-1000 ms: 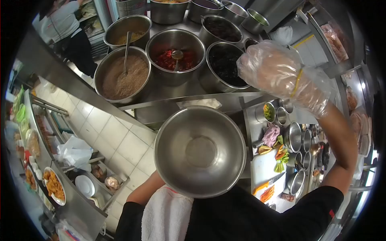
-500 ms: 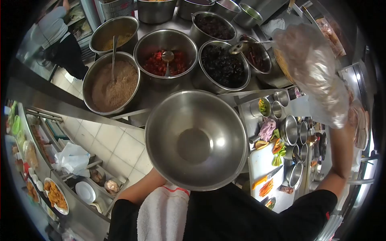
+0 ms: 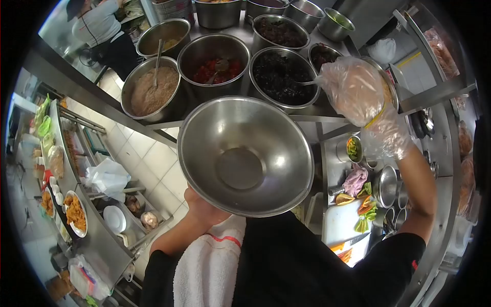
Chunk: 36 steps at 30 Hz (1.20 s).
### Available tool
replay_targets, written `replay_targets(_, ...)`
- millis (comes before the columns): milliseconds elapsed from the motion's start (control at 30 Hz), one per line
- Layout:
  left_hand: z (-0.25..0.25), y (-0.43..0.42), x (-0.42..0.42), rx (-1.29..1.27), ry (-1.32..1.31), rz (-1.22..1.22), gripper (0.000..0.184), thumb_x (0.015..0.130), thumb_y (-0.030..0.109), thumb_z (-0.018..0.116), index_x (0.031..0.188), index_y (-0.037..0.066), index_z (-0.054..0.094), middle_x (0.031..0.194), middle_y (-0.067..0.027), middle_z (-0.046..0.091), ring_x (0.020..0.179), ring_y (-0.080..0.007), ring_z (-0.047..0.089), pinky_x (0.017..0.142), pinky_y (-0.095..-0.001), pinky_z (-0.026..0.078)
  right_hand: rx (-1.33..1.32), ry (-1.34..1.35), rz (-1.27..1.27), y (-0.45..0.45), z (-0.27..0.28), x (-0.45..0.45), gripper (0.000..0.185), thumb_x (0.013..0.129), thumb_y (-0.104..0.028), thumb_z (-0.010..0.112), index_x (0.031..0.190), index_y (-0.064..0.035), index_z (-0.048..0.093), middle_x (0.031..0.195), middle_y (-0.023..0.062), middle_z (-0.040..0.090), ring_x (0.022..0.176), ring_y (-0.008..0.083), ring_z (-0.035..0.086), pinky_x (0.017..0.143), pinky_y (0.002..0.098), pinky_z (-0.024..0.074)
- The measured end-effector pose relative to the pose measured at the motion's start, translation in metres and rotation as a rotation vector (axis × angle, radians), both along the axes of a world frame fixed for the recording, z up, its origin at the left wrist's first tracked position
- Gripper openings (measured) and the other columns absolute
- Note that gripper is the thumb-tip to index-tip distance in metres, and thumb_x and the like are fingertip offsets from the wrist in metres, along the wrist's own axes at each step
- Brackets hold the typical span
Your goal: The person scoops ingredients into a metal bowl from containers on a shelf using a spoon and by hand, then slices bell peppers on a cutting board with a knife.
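Observation:
My left hand [image 3: 201, 205] grips a large steel mixing bowl [image 3: 202, 153] from below at its lower left rim; most of the fingers are hidden under it. Only bare metal shows inside the bowl. My right hand [image 3: 358, 89], in a clear plastic glove with a yellow band at the wrist, is closed round the handle of a spoon [image 3: 308, 83]. The spoon's head is sunk in the glossy black food [image 3: 279, 74] of a steel pot just beyond the bowl. Left of that pot, chopped red food [image 3: 212, 70] holds another spoon [image 3: 221, 65].
Brown powder with a spoon [image 3: 153, 89] fills a pot at the left. Several more pots line the metal shelf. Below right are a cutting board [image 3: 340, 225], a knife [image 3: 355, 239] and cut peppers [image 3: 365, 207]. Another person [image 3: 99, 30] stands at the upper left.
My right hand has moved left and lowered the spoon from over the pots into the black food. The bowl sits slightly higher in view, and more of my left hand shows.

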<state>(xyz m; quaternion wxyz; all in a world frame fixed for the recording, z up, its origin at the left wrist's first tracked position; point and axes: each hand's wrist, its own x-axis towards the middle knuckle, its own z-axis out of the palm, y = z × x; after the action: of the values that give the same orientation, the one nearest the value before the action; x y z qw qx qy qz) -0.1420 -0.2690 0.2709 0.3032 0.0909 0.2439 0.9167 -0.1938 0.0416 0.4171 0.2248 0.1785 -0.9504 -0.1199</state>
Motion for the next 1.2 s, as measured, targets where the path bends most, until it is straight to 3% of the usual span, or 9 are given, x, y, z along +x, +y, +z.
replay_targets(67, 0.003, -0.001, 0.002, -0.084, -0.100, -0.006, 0.058, 0.082, 0.028, 0.058, 0.134, 0.005, 0.042, 0.133, -0.0156, 0.048, 0.119, -0.0324, 0.050, 0.098, -0.0494, 0.044, -0.067, 0.023, 0.014, -0.002, 0.007, -0.003, 0.013, 0.077, -0.021, 0.063, 0.074, -0.0088, 0.062, 0.073, 0.0111, 0.060, 0.072, 0.0306, 0.060, 0.067, 0.0433, 0.0486)
replay_targets(133, 0.005, 0.001, 0.004, -0.082, -0.186, -0.011, 0.058, 0.082, 0.028, 0.059, 0.133, 0.005, 0.043, 0.132, -0.0155, 0.048, 0.118, -0.0321, 0.051, 0.098, -0.0489, 0.045, -0.209, -0.432, -0.216, -0.006, 0.027, -0.006, 0.014, 0.080, -0.021, 0.061, 0.076, -0.0076, 0.064, 0.078, 0.0100, 0.062, 0.079, 0.0305, 0.060, 0.072, 0.0419, 0.0487)
replay_targets(167, 0.006, 0.003, 0.005, -0.069, -0.224, -0.008, 0.058, 0.082, 0.027, 0.059, 0.133, 0.005, 0.043, 0.132, -0.0155, 0.049, 0.118, -0.0319, 0.051, 0.097, -0.0487, 0.045, -0.209, -0.436, -0.208, 0.004, 0.023, -0.010, 0.014, 0.080, -0.021, 0.061, 0.076, -0.0076, 0.064, 0.078, 0.0100, 0.062, 0.079, 0.0305, 0.060, 0.072, 0.0419, 0.0487)
replay_targets(233, 0.007, 0.006, 0.007, -0.043, -0.284, -0.008, 0.057, 0.081, 0.027, 0.060, 0.132, 0.005, 0.044, 0.131, -0.0154, 0.049, 0.117, -0.0316, 0.052, 0.097, -0.0482, 0.045, 0.099, -0.188, 0.186, 0.029, 0.016, -0.018, 0.014, 0.081, -0.018, 0.059, 0.077, -0.0065, 0.064, 0.081, 0.0089, 0.062, 0.082, 0.0304, 0.060, 0.074, 0.0424, 0.0483)
replay_targets(600, 0.010, 0.015, 0.008, 0.079, -0.472, -0.006, 0.055, 0.079, 0.026, 0.064, 0.126, 0.004, 0.048, 0.125, -0.0151, 0.053, 0.111, -0.0299, 0.054, 0.093, -0.0455, 0.047, 0.224, 0.166, 0.158, -0.025, 0.044, 0.052, 0.004, 0.077, -0.011, 0.060, 0.080, -0.0091, 0.062, 0.080, 0.0073, 0.062, 0.076, 0.0268, 0.060, 0.067, 0.0418, 0.0485)
replay_targets(833, 0.009, 0.021, -0.002, 0.133, -0.498, -0.045, 0.053, 0.077, 0.026, 0.067, 0.122, 0.004, 0.050, 0.121, -0.0148, 0.055, 0.108, -0.0288, 0.056, 0.090, -0.0438, 0.048, 0.246, 0.052, -0.027, -0.016, 0.013, 0.015, 0.011, 0.075, -0.010, 0.063, 0.086, -0.0100, 0.062, 0.082, 0.0057, 0.062, 0.074, 0.0268, 0.059, 0.065, 0.0408, 0.0488)
replay_targets(867, 0.010, 0.022, -0.003, 0.140, -0.502, -0.052, 0.053, 0.077, 0.026, 0.067, 0.122, 0.004, 0.051, 0.121, -0.0148, 0.055, 0.108, -0.0287, 0.056, 0.090, -0.0435, 0.048, 0.122, 0.039, 0.170, -0.010, 0.001, 0.007, 0.010, 0.074, -0.010, 0.064, 0.084, -0.0109, 0.062, 0.076, 0.0070, 0.060, 0.068, 0.0279, 0.058, 0.061, 0.0397, 0.0473)
replay_targets(967, 0.011, 0.022, -0.005, 0.154, -0.525, -0.060, 0.052, 0.076, 0.026, 0.068, 0.120, 0.004, 0.052, 0.119, -0.0147, 0.056, 0.106, -0.0282, 0.057, 0.089, -0.0428, 0.048, 0.036, -0.091, 0.028, -0.014, -0.003, 0.007, 0.006, 0.075, -0.010, 0.064, 0.081, -0.0099, 0.063, 0.073, 0.0087, 0.059, 0.067, 0.0300, 0.056, 0.060, 0.0398, 0.0464)
replay_targets(1200, 0.013, 0.021, -0.007, 0.169, -0.566, -0.074, 0.050, 0.075, 0.025, 0.071, 0.117, 0.004, 0.054, 0.115, -0.0144, 0.058, 0.103, -0.0271, 0.059, 0.086, -0.0411, 0.049, -0.120, -0.108, 0.060, -0.007, -0.005, 0.008, 0.004, 0.078, -0.012, 0.065, 0.080, -0.0089, 0.064, 0.076, 0.0090, 0.061, 0.073, 0.0294, 0.059, 0.062, 0.0404, 0.0470)
